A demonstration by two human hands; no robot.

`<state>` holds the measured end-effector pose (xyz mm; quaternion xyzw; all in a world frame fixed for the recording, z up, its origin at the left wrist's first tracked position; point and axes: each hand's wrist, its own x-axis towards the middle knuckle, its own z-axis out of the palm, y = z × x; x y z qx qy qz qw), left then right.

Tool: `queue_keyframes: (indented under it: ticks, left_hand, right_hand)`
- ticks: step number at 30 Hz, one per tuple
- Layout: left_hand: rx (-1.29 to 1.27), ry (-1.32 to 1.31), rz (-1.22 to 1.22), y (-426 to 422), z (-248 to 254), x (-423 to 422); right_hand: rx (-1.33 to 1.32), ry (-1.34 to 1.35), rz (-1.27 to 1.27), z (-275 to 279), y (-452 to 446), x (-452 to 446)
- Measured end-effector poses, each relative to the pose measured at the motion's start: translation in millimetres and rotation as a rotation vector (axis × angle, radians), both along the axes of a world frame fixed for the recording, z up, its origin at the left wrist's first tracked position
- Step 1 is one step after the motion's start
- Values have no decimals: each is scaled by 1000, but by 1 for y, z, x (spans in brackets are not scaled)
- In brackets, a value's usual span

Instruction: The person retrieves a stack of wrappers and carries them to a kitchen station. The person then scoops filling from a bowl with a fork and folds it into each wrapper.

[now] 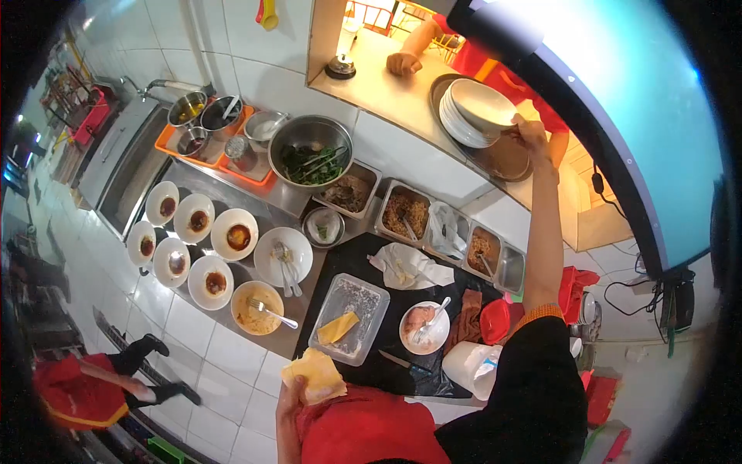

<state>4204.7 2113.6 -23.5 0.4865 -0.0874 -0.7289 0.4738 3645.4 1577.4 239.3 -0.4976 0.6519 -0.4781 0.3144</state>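
Note:
My left hand (294, 398) is closed on a stack of square yellow wonton wrappers (315, 375) near my red-clad front. Beside it, a clear plastic container (371, 298) dusted with white powder holds another yellow piece (338, 328). My right arm stretches up to the serving window, where my right hand (530, 135) grips the rim of the top white bowl (483, 104). That bowl tilts over several stacked white bowls (461, 127) on a round brown tray (510, 161). A small bowl of pinkish minced meat (421, 317) with cutlery stands by the container.
Several white bowls with dark sauce (209, 284) line the steel counter at left. A steel pot of greens (311, 155) and food pans (406, 210) stand along the wall. A screen (618, 116) overhangs the right. One person's hand (404, 63) rests beyond the window; another person (81, 390) is lower left.

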Motion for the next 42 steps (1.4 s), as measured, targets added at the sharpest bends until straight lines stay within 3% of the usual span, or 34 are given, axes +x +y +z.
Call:
queue_keyframes:
  ticks: [6,8,11,13,14,15,17,19,20,21,22,24,26,27,28,30,37,39,42]
  left_hand:
    - [-9,43,31,9,7,2]
    - [-16,-48,36,24,-23,12]
    - [-43,-64,22,24,-4,5]
    - [-89,92,13,7,28,2]
    - [-112,178,44,5,42,-2]
    - [-112,188,77,12,33,-4]
    - [-124,169,178,17,20,1]
    - [-106,87,59,16,22,4]
    - [-110,74,86,19,21,6]
    - [-120,38,90,21,15,5]
    - [-128,7,83,21,13,4]
    - [-164,91,93,20,16,3]
    - [-201,181,98,17,27,3]
    - [-158,146,115,15,42,2]
    - [-117,110,132,15,51,1]
    - [-170,146,88,20,32,5]
    - [-84,-3,42,28,41,4]
    - [-88,-11,116,32,41,0]
    - [-123,29,68,25,52,-9]
  right_hand:
    - [166,139,-136,-16,9,4]
    - [168,60,-120,-26,13,9]
    - [52,-447,127,-59,21,14]
    - [132,-615,206,-95,-8,-31]
    - [182,-813,54,-101,-19,-40]
    - [347,-996,281,-157,-66,-96]
    - [230,-752,322,-121,-50,-46]
    - [144,-527,436,-105,-47,-24]
    - [275,-894,155,-79,-30,-4]
    - [274,-896,171,-88,-39,-12]
    - [175,-635,341,-114,-64,-45]
    - [92,-677,461,-141,-74,-63]
    - [73,-1066,198,-99,-30,-6]
    - [27,-1131,172,-102,-26,0]
    - [106,-879,453,-180,-103,-89]
    - [79,-1091,130,-96,-19,18]
    - [-67,-1227,249,-109,3,14]
    - [-118,-1335,321,-72,45,48]
    - [-91,-1422,503,-60,73,46]
